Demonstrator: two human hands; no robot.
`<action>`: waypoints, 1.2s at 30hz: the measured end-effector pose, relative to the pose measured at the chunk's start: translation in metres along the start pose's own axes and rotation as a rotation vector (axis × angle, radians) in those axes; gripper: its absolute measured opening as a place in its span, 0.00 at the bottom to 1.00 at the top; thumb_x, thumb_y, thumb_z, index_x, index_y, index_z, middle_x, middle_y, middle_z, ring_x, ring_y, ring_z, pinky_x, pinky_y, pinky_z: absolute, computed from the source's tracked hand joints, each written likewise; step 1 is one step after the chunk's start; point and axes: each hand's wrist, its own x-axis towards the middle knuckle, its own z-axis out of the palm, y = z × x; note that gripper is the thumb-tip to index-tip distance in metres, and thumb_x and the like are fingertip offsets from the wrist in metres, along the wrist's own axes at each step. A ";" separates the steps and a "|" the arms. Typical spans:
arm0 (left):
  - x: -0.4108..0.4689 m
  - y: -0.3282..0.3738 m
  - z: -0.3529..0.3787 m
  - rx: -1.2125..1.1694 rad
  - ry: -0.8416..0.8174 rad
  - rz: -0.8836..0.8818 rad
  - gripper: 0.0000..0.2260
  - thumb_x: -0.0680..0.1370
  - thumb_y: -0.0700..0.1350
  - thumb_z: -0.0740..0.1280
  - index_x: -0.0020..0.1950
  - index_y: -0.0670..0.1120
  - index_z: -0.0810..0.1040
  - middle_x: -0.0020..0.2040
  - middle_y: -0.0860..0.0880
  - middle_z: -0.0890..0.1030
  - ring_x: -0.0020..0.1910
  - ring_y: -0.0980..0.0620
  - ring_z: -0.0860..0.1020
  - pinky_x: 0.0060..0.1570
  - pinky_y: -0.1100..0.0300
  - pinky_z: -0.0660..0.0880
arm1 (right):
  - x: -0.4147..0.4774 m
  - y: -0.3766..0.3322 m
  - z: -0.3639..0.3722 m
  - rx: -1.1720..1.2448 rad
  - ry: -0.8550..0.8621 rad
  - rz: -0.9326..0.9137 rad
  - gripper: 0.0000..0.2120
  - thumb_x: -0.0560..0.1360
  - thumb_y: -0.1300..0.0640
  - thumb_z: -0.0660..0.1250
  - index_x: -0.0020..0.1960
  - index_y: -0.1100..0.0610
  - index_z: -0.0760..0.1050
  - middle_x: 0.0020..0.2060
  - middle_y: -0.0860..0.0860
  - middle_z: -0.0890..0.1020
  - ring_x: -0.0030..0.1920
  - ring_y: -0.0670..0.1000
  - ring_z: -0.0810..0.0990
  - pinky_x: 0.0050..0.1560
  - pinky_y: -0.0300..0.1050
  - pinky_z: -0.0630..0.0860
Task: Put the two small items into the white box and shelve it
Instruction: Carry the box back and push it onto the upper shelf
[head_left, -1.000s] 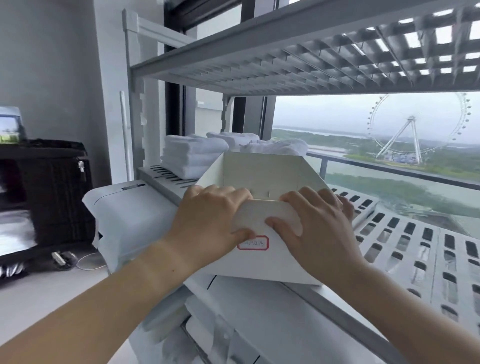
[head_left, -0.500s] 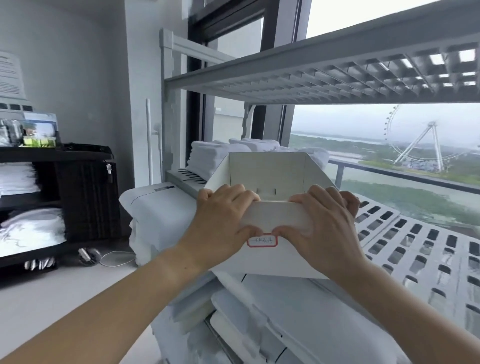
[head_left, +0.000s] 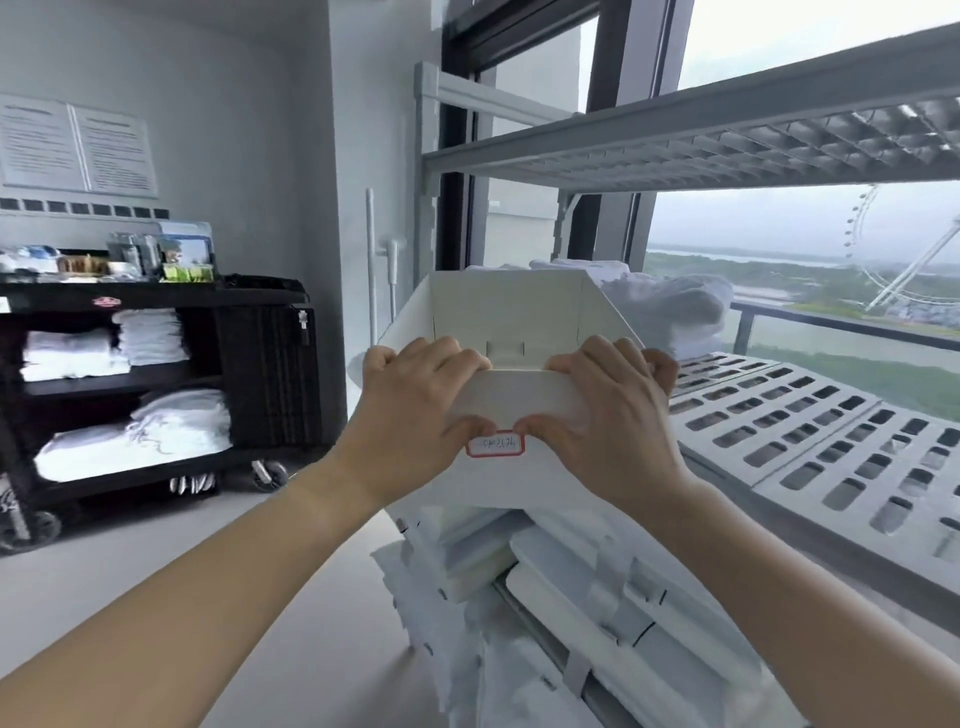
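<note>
The white box (head_left: 511, 312) is an open-topped cardboard bin with a red-bordered label (head_left: 494, 445) on its low front wall. It sits at the left end of the grey slotted shelf (head_left: 810, 441). My left hand (head_left: 410, 415) and my right hand (head_left: 613, 421) both grip the box's front wall, fingers hooked over its rim and thumbs pressed near the label. The inside floor of the box is hidden, so the two small items cannot be seen.
Folded white towels (head_left: 670, 306) lie on the shelf behind the box. An upper grey shelf (head_left: 727, 135) runs overhead. White flat packs (head_left: 571, 597) are stacked below the box. A black housekeeping cart (head_left: 156, 389) with linen stands at the left wall.
My view has swung left and back, so the cart and wall now show. Both hands keep their grip on the box's front, and the box appears nearer the shelf's left end.
</note>
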 end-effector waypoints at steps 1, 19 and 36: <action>-0.008 -0.004 -0.009 0.025 0.014 -0.003 0.15 0.69 0.54 0.72 0.50 0.47 0.76 0.43 0.50 0.77 0.43 0.46 0.76 0.46 0.53 0.58 | 0.001 -0.011 0.001 0.020 0.005 -0.008 0.21 0.60 0.42 0.73 0.46 0.54 0.77 0.39 0.49 0.76 0.43 0.48 0.67 0.48 0.47 0.56; -0.218 -0.085 -0.245 0.515 -0.003 -0.358 0.19 0.64 0.51 0.77 0.50 0.47 0.78 0.40 0.50 0.76 0.43 0.53 0.68 0.39 0.57 0.52 | 0.004 -0.310 0.050 0.599 0.069 -0.259 0.20 0.60 0.45 0.78 0.44 0.57 0.78 0.36 0.50 0.76 0.41 0.49 0.67 0.45 0.46 0.56; -0.383 -0.081 -0.489 1.116 -0.037 -0.734 0.19 0.62 0.52 0.75 0.51 0.50 0.78 0.40 0.51 0.77 0.43 0.53 0.68 0.40 0.57 0.54 | 0.017 -0.633 0.027 1.248 0.147 -0.512 0.20 0.61 0.44 0.78 0.44 0.56 0.77 0.36 0.51 0.76 0.37 0.55 0.73 0.45 0.43 0.52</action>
